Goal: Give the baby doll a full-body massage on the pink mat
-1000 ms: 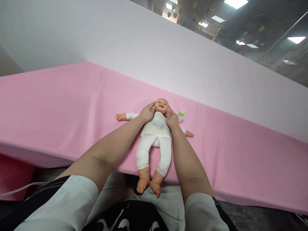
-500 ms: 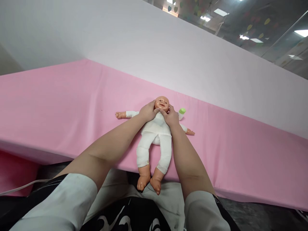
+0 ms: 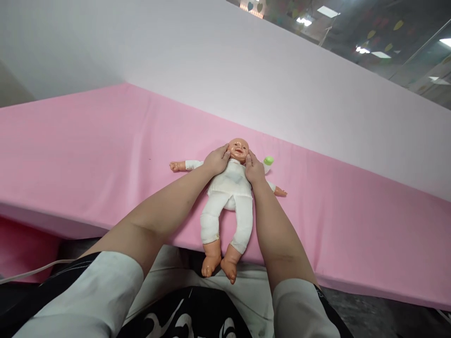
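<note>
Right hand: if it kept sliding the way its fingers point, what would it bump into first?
The right hand already rests against the doll, fingers beside its cheek. Going on, it would probably slide past the head onto the pink mat.

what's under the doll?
The doll lies face up on the pink padded surface; its feet overhang the near edge. The left hand and right hand flank its head. Anything beneath its back is hidden.

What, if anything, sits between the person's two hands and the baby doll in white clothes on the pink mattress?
Nothing visible does. The left hand rests against one side of the plastic baby doll in white clothes, at its head, and the right hand against the other. The small green-capped bottle lies beyond the right hand, off to the side.
</note>
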Motion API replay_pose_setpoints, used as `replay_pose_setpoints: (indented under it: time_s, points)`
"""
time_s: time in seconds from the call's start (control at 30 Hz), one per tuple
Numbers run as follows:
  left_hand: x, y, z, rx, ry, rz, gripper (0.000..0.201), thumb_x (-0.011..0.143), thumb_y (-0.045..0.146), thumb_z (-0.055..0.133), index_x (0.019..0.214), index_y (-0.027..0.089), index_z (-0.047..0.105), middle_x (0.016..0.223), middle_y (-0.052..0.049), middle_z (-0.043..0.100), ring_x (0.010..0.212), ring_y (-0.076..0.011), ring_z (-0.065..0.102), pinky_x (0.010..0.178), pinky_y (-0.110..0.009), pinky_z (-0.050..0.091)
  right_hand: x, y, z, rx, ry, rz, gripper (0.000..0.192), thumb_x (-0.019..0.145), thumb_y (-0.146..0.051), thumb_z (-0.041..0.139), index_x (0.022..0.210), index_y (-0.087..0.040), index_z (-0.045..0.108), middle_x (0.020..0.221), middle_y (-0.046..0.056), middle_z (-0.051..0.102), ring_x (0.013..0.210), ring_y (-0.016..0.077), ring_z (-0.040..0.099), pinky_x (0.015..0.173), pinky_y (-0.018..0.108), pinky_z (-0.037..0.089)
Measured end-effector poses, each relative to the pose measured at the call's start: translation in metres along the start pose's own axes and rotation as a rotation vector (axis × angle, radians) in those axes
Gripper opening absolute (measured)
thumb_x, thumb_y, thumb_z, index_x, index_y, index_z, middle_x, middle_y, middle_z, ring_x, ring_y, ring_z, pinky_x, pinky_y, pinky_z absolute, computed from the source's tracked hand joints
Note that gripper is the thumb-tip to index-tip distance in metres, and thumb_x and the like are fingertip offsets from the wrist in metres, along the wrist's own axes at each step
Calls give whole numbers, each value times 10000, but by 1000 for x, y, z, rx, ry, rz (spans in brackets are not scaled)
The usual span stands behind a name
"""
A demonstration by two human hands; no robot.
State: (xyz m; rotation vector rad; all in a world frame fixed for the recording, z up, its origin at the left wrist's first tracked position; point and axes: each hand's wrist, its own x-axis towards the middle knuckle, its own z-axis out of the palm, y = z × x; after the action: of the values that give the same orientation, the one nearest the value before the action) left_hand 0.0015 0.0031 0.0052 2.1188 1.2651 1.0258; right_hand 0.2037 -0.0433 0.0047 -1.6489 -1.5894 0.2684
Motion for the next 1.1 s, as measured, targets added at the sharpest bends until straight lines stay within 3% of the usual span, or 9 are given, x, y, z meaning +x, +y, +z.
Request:
replay_pose_setpoints:
  time_s: [0.13, 0.3, 0.47, 0.63, 0.83, 0.93, 1.1]
  points:
    - [-3, 5, -4, -36, -14, 35, 650, 1003, 589, 528, 1521, 198, 567, 1469, -121, 678, 1313, -335, 659, 1083, -439, 530, -1, 0, 1, 11, -8, 17, 767, 967, -741, 571, 1546, -240, 543, 1326, 121, 761, 1227, 308, 726, 1118, 494, 539]
    - [-3, 10, -6, -56, -15, 58, 590, 930, 502, 648, 1442, 211, 619, 1355, -105, 731, 1168, -311, 709, 980, -416, 562, 0, -3, 3, 16, 4, 42, 933, 763, -749, 811, 1504, -240, 560, 1256, 128, 778, 1022, 293, 776, 978, 476, 609]
    - [-1, 6, -4, -32, 12, 43, 586, 940, 486, 637, 1452, 199, 620, 1370, -111, 724, 1165, -309, 704, 1002, -418, 553, 2, -1, 4, 4, 26, 40, 853, 806, -716, 789, 1488, -244, 592, 1192, 110, 796, 1026, 285, 778, 1001, 476, 600]
    - [1, -1, -2, -41, 18, -6, 614, 988, 502, 564, 1513, 185, 589, 1506, -128, 650, 1274, -315, 670, 1105, -423, 514, 2, 4, 4, 24, 6, -6, 765, 949, -677, 641, 1555, -216, 562, 1149, 103, 813, 1105, 289, 770, 1068, 474, 577]
    - [4, -10, 1, -105, 51, 3, 592, 1063, 484, 393, 1541, 194, 586, 1569, -98, 606, 1451, -281, 564, 1242, -418, 410, 5, 13, 9, 75, 36, -35, 716, 1038, -696, 446, 1560, -218, 560, 1461, 107, 695, 1383, 296, 647, 1203, 492, 488]
    - [3, -10, 1, -145, 59, -5, 600, 1078, 486, 344, 1535, 190, 595, 1568, -90, 608, 1466, -266, 553, 1254, -410, 397, 3, 10, 8, 56, 50, -49, 698, 1062, -690, 370, 1537, -223, 582, 1522, 101, 650, 1433, 293, 606, 1243, 495, 445]
    - [-1, 1, -4, -121, 14, -20, 653, 951, 602, 616, 1484, 226, 631, 1444, -89, 702, 1225, -302, 704, 1093, -410, 537, 0, 1, 4, 23, 10, 0, 782, 919, -746, 633, 1516, -242, 586, 1279, 112, 778, 1156, 308, 756, 1093, 497, 560]
